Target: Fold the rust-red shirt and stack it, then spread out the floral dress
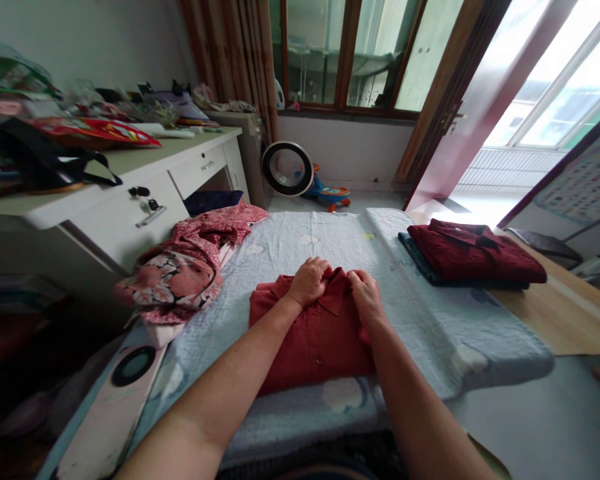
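Near the lower left, a pale panel (pixel 107 410) with a dark disc (pixel 134 366) is lying along the edge of a light blue cover (pixel 425 353). On that cover, right in front of the person, a folded red shirt (pixel 315 343) is resting button side up, its collar (pixel 337 293) on the far side. 2 hands are holding it there: the left hand (pixel 310 281) is curling its fingers closed over the collar's left side, while the right hand (pixel 367 295) is pinching the right side between thumb and fingers. Farther left, pink floral clothes (pixel 180 270) are lying crumpled; to the right, a folded dark red garment (pixel 473 250) is resting on dark blue-green fabric (pixel 416 259). Beyond, a white desk (pixel 163 183) is carrying clutter, and a round appliance door (pixel 287 169) is standing open near a blue-and-orange toy (pixel 334 193).
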`<state>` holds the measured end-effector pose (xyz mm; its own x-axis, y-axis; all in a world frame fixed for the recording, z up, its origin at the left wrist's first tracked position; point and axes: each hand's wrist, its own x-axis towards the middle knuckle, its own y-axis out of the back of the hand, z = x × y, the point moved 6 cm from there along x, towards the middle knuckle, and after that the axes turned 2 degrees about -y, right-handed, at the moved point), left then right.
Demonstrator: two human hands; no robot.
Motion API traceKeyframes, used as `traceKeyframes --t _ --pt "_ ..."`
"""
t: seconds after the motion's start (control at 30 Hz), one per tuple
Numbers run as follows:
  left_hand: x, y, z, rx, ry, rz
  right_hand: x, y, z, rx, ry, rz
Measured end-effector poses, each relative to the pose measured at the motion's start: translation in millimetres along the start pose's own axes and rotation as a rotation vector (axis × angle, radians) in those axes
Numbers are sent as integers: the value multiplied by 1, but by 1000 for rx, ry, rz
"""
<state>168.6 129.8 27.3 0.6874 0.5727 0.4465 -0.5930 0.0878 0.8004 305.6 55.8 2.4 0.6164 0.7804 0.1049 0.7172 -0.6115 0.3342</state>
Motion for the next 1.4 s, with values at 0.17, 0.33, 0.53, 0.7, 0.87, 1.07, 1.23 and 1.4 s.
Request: traceKeyframes --t 0.17,0.33,0.53,0.7,0.87,1.07,1.23,1.4 --pt "-1 3 0 -18 4 34 2 -2 11 138 -5 -4" --pt "-1 -1 -14 -175 143 43 1 -1 12 25 83 39" --pt "4 -6 -21 -174 251 -18 -7 -3 0 -276 273 139" --pt "6 -4 -13 -163 174 -54 -13 -9 -6 -341 438 134" --pt "3 11 -6 -68 90 -85 -15 -13 -5 -329 471 36" --pt "-10 27 -1 174 16 -129 -22 -14 -9 -289 563 2" --pt "-25 24 8 336 -94 -143 -29 -16 -17 -274 622 -44" --pt "-33 21 10 389 -118 -122 -35 -17 -24 -325 661 -93"
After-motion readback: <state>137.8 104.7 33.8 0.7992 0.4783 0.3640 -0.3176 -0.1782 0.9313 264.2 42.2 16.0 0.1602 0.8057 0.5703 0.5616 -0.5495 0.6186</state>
